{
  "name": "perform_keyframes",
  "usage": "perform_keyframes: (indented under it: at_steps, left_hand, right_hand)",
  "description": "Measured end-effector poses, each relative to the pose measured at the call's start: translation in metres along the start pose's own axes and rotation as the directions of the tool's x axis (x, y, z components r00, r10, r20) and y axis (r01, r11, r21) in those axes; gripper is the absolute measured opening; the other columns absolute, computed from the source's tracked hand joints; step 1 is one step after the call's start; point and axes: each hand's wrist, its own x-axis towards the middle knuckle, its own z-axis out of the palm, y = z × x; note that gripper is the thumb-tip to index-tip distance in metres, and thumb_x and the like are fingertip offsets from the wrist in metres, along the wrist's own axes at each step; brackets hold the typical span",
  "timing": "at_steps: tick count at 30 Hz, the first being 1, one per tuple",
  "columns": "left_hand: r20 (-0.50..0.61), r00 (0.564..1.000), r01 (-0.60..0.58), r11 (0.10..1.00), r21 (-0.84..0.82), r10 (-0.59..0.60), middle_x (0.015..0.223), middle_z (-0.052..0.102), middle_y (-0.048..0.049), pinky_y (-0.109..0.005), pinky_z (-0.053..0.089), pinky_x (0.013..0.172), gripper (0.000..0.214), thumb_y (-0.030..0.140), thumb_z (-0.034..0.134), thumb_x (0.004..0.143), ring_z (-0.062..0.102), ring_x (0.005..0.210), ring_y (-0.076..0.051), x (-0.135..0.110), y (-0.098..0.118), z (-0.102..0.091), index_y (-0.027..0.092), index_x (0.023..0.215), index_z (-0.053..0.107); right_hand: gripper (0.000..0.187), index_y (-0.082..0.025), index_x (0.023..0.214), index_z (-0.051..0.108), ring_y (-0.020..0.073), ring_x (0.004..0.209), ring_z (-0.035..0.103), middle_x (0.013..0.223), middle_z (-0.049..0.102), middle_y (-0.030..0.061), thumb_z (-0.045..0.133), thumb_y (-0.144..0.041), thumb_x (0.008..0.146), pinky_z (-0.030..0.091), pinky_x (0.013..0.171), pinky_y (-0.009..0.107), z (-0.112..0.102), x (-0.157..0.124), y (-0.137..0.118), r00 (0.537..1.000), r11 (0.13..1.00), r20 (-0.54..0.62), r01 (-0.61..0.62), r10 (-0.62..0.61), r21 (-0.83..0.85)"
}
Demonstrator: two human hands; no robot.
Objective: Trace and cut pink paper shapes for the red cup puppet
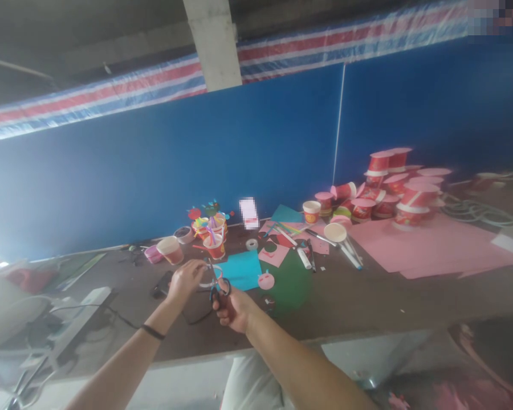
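Observation:
My right hand (236, 310) is closed around the handles of a pair of scissors (220, 289), whose blades point up and away. Just left of it, my left hand (187, 280) pinches a pale, curved, ring-like strip (205, 283) that meets the blades; its material is too blurred to tell. Beyond both hands lies a blue sheet of paper (243, 269). Beside that sheet, to the right, are a round pink paper cutout (265, 281) and a dark green sheet (291, 282).
Red paper cups (214, 248) with straws and decorations stand behind my hands. Markers (303, 257) and scraps lie to the right. Stacked red cups with pink lids (412, 196) stand by large pink sheets (436, 250). A power strip (83, 313) lies left; a blue partition (154, 171) closes the back.

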Motion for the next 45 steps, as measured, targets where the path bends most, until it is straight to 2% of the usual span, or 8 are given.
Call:
perform_keyframes:
  at_steps: [7, 17, 28, 30, 34, 40, 43, 45]
  left_hand:
    - [-0.102, 0.987, -0.134, 0.988, -0.082, 0.125, 0.09, 0.063, -0.0064, -0.027, 0.047, 0.077, 0.02, 0.027, 0.046, 0.082, 0.058, 0.086, -0.017, -0.003, -0.005, 0.006, 0.018, 0.082, 0.063]
    - [-0.07, 0.993, -0.101, 0.989, -0.106, 0.094, 0.084, 0.064, -0.0049, -0.026, 0.044, 0.076, 0.018, 0.027, 0.046, 0.082, 0.059, 0.081, -0.017, -0.004, 0.004, -0.001, 0.019, 0.081, 0.062]
    - [-0.072, 0.981, 0.148, 0.939, -0.311, -0.179, 0.08, 0.065, -0.0034, -0.024, 0.044, 0.071, 0.014, 0.03, 0.055, 0.073, 0.059, 0.076, -0.017, -0.001, 0.014, -0.001, 0.019, 0.076, 0.063]
    - [-0.047, 0.951, 0.254, 0.862, -0.438, -0.304, 0.077, 0.065, -0.0025, -0.023, 0.044, 0.068, 0.013, 0.03, 0.06, 0.068, 0.059, 0.072, -0.017, 0.001, 0.015, -0.001, 0.019, 0.074, 0.064]
    - [0.134, 0.828, 0.456, 0.514, -0.726, -0.545, 0.066, 0.065, -0.0005, -0.021, 0.04, 0.053, 0.023, 0.03, 0.071, 0.057, 0.056, 0.057, -0.013, 0.003, 0.012, -0.001, 0.016, 0.074, 0.066]
    - [0.302, 0.743, 0.511, 0.213, -0.833, -0.597, 0.077, 0.067, -0.006, -0.018, 0.042, 0.048, 0.027, 0.029, 0.07, 0.061, 0.059, 0.06, -0.011, 0.001, 0.009, 0.002, 0.013, 0.082, 0.065]
    - [0.387, 0.705, 0.534, 0.086, -0.841, -0.594, 0.077, 0.067, -0.0071, -0.016, 0.042, 0.046, 0.018, 0.02, 0.067, 0.064, 0.058, 0.057, -0.008, -0.001, 0.013, 0.001, 0.011, 0.08, 0.065]
    - [0.436, 0.686, 0.547, 0.018, -0.837, -0.582, 0.077, 0.067, -0.0061, -0.015, 0.042, 0.044, 0.014, 0.016, 0.066, 0.066, 0.058, 0.056, -0.007, -0.003, 0.018, 0.001, 0.011, 0.079, 0.065]
  right_hand:
    - [0.041, -0.017, 0.069, 0.048, 0.0043, 0.032, 0.031, 0.049, 0.051, -0.0057, 0.049, -0.057, 0.077, 0.017, 0.035, 0.018, 0.006, 0.004, 0.001, 0.993, 0.997, -0.087, 0.071, -0.075, -0.041]
    - [0.035, -0.017, 0.066, 0.047, 0.003, 0.031, 0.026, 0.044, 0.047, -0.0073, 0.058, -0.049, 0.075, 0.016, 0.035, 0.018, 0.018, 0.004, 0.005, 0.952, 0.971, -0.204, 0.203, -0.226, -0.127]
    - [0.039, -0.017, 0.065, 0.047, 0.0045, 0.03, 0.026, 0.047, 0.051, -0.0045, 0.05, -0.054, 0.076, 0.019, 0.033, 0.018, 0.019, 0.0, -0.003, 0.98, 0.991, -0.157, 0.111, -0.121, -0.071]
    - [0.041, -0.017, 0.064, 0.046, 0.0046, 0.03, 0.027, 0.046, 0.05, -0.0046, 0.048, -0.056, 0.076, 0.018, 0.033, 0.018, 0.018, 0.0, -0.007, 0.985, 0.995, -0.145, 0.084, -0.091, -0.053]
    - [0.043, -0.017, 0.064, 0.046, 0.0052, 0.031, 0.029, 0.045, 0.05, -0.0044, 0.046, -0.058, 0.076, 0.019, 0.033, 0.018, 0.015, -0.003, -0.014, 0.992, 0.998, -0.11, 0.056, -0.061, -0.042]
    - [0.042, -0.017, 0.069, 0.049, 0.006, 0.033, 0.034, 0.051, 0.055, -0.0025, 0.045, -0.058, 0.076, 0.023, 0.033, 0.018, 0.015, -0.028, -0.012, 0.986, 0.976, -0.065, 0.14, -0.153, -0.169]
    - [0.039, -0.017, 0.076, 0.052, 0.0056, 0.034, 0.036, 0.057, 0.06, -0.0012, 0.051, -0.055, 0.074, 0.024, 0.033, 0.017, 0.008, -0.057, -0.019, 0.916, 0.829, -0.105, 0.294, -0.386, -0.476]
    - [0.037, -0.016, 0.079, 0.054, 0.0059, 0.035, 0.039, 0.063, 0.063, 0.0006, 0.054, -0.053, 0.072, 0.025, 0.034, 0.018, -0.004, -0.083, -0.03, 0.862, 0.669, -0.142, 0.263, -0.487, -0.696]
